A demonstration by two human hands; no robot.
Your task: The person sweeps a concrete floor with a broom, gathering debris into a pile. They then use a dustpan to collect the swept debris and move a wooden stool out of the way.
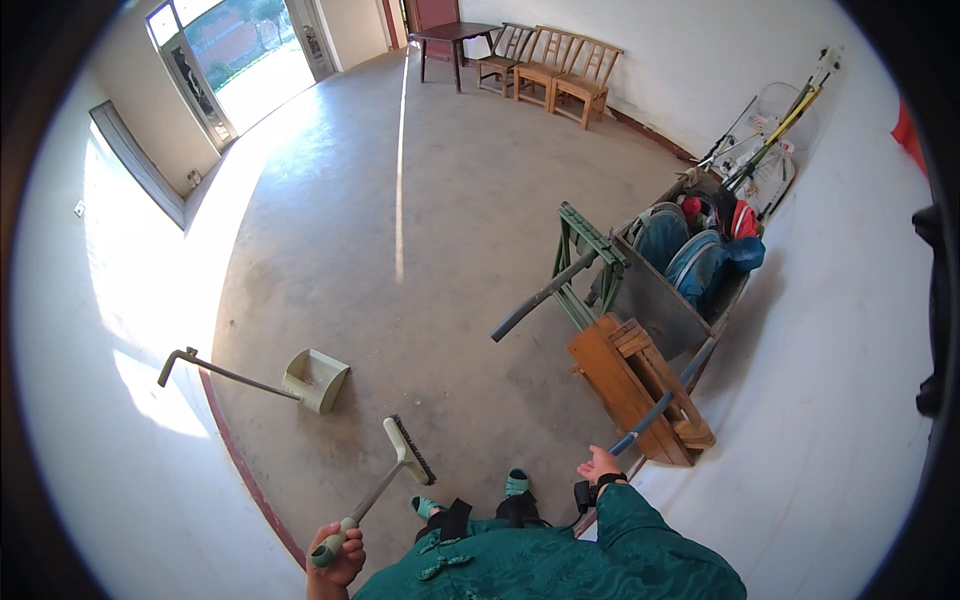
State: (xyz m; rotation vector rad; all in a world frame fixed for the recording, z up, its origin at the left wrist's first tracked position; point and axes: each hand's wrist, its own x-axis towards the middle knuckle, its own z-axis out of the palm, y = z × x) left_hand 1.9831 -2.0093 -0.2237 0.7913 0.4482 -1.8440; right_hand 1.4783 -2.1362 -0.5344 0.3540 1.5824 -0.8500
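Observation:
My left hand point(341, 559) is closed around the grip of a broom point(379, 491). The broom's pale head, with dark bristles, points away from me above the concrete floor. Left of it a pale green long-handled dustpan point(319, 381) stands on the floor, its handle slanting towards the left wall. My right hand point(598, 465) has loosely bent fingers and nothing visible in them. It appears beside the end of a blue-grey cart handle point(652, 416); whether they touch is unclear. A dark strap with a small black device point(586, 495) is at my right wrist.
A metal cart point(664, 315) loaded with blue round bags point(697, 262) stands along the right wall. Against it are a wooden bench point(626, 390) and a green folding stool point(592, 236). Wooden chairs point(577, 79) and a dark table point(454, 31) line the far wall, near a bright doorway point(251, 56).

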